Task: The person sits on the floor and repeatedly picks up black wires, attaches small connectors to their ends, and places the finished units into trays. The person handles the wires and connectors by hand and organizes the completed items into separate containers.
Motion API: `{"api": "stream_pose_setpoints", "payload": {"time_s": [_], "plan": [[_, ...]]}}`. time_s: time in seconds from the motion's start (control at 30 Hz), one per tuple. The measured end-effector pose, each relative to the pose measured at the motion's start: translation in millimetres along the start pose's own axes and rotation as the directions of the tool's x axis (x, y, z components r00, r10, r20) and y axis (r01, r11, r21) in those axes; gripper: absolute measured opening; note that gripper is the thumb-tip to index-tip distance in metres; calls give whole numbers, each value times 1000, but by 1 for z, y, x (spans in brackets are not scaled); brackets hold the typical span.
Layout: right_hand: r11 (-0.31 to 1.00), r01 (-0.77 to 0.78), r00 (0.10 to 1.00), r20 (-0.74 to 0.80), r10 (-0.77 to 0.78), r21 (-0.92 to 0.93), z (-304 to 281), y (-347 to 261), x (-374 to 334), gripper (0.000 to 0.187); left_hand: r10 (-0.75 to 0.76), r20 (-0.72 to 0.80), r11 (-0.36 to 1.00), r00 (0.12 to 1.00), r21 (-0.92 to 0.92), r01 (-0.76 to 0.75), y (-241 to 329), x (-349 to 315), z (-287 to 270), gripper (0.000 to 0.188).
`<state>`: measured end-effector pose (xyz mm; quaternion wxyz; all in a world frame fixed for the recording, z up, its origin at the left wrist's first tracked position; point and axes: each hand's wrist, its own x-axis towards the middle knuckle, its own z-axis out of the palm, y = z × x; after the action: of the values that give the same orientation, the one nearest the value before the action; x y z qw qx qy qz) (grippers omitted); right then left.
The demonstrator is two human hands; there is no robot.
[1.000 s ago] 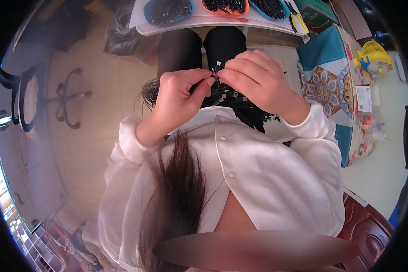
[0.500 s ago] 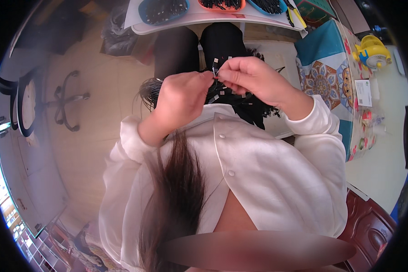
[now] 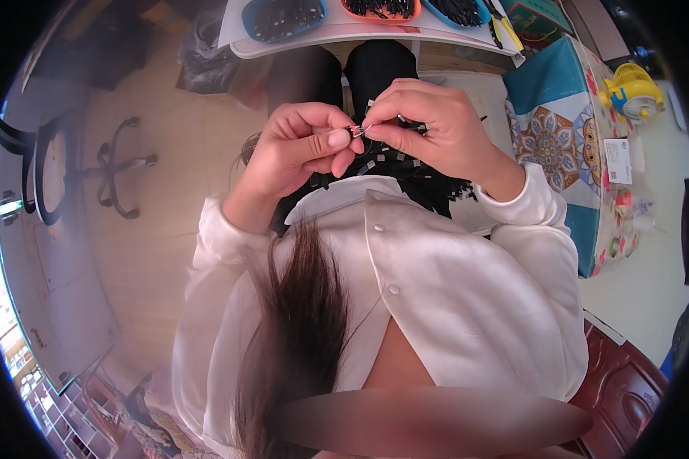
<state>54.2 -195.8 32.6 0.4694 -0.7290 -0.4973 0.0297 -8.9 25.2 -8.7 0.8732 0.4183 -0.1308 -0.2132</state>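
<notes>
Wires [image 3: 361,131], thin, pale, pinched by my left hand [image 3: 302,145] and right hand [image 3: 440,126]; black cables [image 3: 429,179], squarish metal plugs [image 3: 370,165] heaped below; open room between knuckles and rounded-edged white tabletop [image 3: 344,45].

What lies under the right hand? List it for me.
Past the edge of the right hand, a heap of black cables with silvery plugs shows. Whatever lies directly beneath the palm is covered and cannot be seen.

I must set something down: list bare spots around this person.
Free: floor between chair base and left hand; pale tabletop between the flowered cloth and carved red panel. Crowded: black cables beneath the right hand; front table, lined with trays.
</notes>
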Motion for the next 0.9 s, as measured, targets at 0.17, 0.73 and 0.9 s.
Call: {"api": "stream_pose_setpoints", "payload": {"time_s": [0.17,0.73,0.9], "plan": [[999,-30,999,-17,31,34,3,-2,1,13,11,-69,1000,998,-22,-12,-3,1,2,12],[953,272,941,-171,-292,-131,-22,23,43,21,-66,-8,896,998,-440,56,25,39,-3,10],[817,-226,973,163,163,531,-39,25,44,8,-65,76,943,995,-322,86,34,52,-6,11]]}}
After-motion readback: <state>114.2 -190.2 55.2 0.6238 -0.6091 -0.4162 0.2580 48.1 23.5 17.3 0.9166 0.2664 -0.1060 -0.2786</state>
